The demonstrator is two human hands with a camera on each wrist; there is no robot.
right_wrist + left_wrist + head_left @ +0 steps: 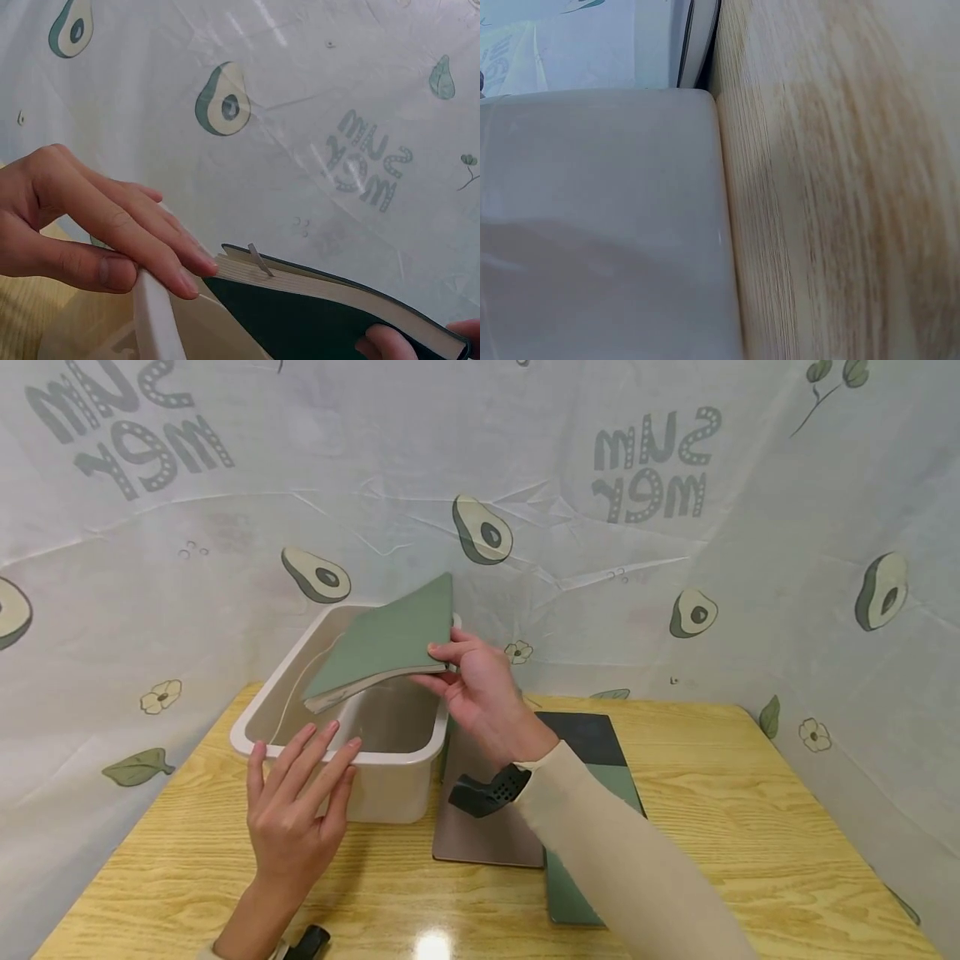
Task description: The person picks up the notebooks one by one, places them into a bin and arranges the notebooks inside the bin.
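Note:
A green notebook (pixel 390 635) with cream pages tilts over the mouth of a whitish plastic bin (pixel 393 789). My right hand (pixel 483 689) pinches its right edge, thumb on the cover and fingers below. The right wrist view shows the page block and a ribbon marker (pixel 260 259) sticking out of the notebook (pixel 292 319). My left hand (pixel 300 806) rests with extended fingers on the bin's near rim. In the left wrist view only the bin's outer wall (pixel 600 225) and the table appear; the left hand is out of that frame.
Right of the bin, a brown notebook (pixel 480 827) and a green notebook with a dark band (pixel 573 889) lie on the wooden table (pixel 720 793), partly under my right forearm. A printed avocado curtain (pixel 570 585) hangs behind and along the sides.

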